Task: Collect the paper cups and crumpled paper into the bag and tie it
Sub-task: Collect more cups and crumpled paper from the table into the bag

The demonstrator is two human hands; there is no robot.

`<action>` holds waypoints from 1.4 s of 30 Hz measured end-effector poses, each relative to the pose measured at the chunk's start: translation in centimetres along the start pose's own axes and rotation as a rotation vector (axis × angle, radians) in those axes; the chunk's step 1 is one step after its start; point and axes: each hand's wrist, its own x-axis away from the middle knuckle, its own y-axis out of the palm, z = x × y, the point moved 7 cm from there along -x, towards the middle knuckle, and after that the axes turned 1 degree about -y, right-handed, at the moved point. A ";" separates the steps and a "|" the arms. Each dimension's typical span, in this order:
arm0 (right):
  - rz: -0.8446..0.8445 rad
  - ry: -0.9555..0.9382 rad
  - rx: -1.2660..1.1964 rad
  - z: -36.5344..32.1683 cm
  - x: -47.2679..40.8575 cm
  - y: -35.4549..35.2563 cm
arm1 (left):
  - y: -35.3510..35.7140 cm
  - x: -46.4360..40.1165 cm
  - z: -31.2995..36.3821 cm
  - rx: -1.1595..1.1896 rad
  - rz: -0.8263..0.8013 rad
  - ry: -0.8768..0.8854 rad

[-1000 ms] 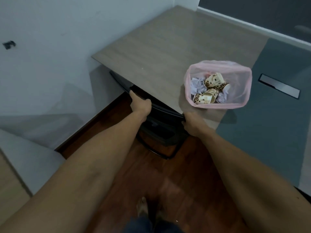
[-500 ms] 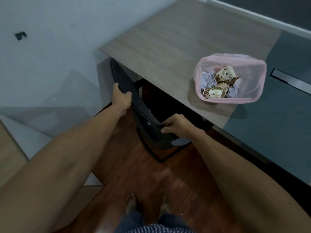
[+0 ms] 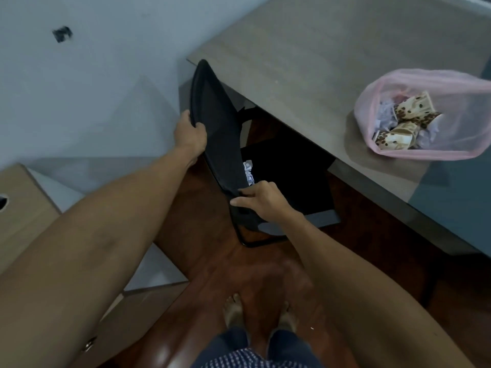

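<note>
Two hands hold a black chair by the table.

The table (image 3: 305,49) is biggest, and the pink bag (image 3: 449,83) sits open on it with paper cups (image 3: 409,112) and crumpled paper (image 3: 385,112) inside. The chair (image 3: 223,134) stands half under the table. The left hand (image 3: 190,134) curls round its top edge. The right hand (image 3: 261,199) pinches its lower corner. One more paper ball (image 3: 248,172) lies on the seat.

Your fingers grip the black chair back (image 3: 220,134), it bars the seat (image 3: 287,179) beyond your fingertips, crumpled paper (image 3: 248,172) wedged just past your right fingers, table edge (image 3: 305,128) overhanging beyond, open floor (image 3: 212,248) beneath your wrists.
</note>
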 end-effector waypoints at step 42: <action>-0.093 0.175 0.263 10.0 -7.5 -7.7 | 8.9 2.9 -4.8 -0.361 -0.067 0.050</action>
